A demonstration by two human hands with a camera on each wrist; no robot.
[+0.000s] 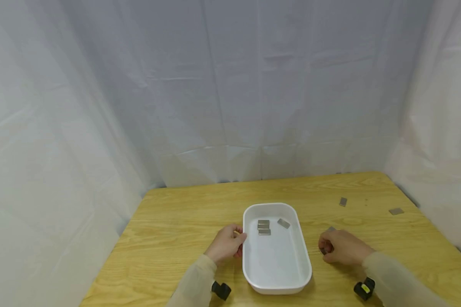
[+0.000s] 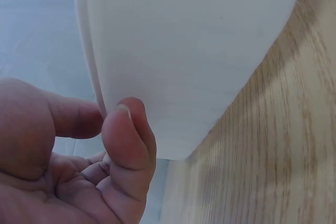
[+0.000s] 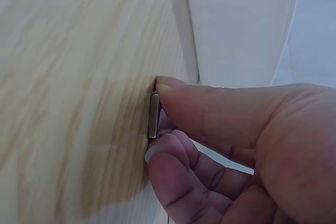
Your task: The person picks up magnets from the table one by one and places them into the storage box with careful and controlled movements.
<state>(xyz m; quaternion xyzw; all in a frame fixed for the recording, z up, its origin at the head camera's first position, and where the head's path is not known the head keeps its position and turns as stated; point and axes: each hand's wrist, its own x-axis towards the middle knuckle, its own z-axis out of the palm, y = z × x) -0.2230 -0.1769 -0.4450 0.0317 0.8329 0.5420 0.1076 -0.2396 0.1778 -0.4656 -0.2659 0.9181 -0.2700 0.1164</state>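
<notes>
My left hand (image 1: pixel 227 244) pinches the left rim of a white rectangular tray (image 1: pixel 268 286) with rounded corners. In the left wrist view, the thumb and fingers meet at the tray's edge (image 2: pixel 90 40). Inside the tray, toward its far end, lie several small flat metal blocks (image 1: pixel 264 232), some side by side and one apart at an angle (image 1: pixel 283 223). Right of the tray, my right hand (image 1: pixel 343 247) holds a small grey metal block (image 3: pixel 153 116) between thumb and fingers, right at the tabletop. Another block (image 1: pixel 331 229) shows partly behind that hand.
Two more metal blocks lie farther right on the wooden table (image 1: pixel 184 238): one near the back (image 1: pixel 343 201), one by the right edge (image 1: pixel 396 211). White sheeting (image 1: pixel 230 94) hangs along the back and both sides. Small black devices (image 1: pixel 221 291) are at both wrists.
</notes>
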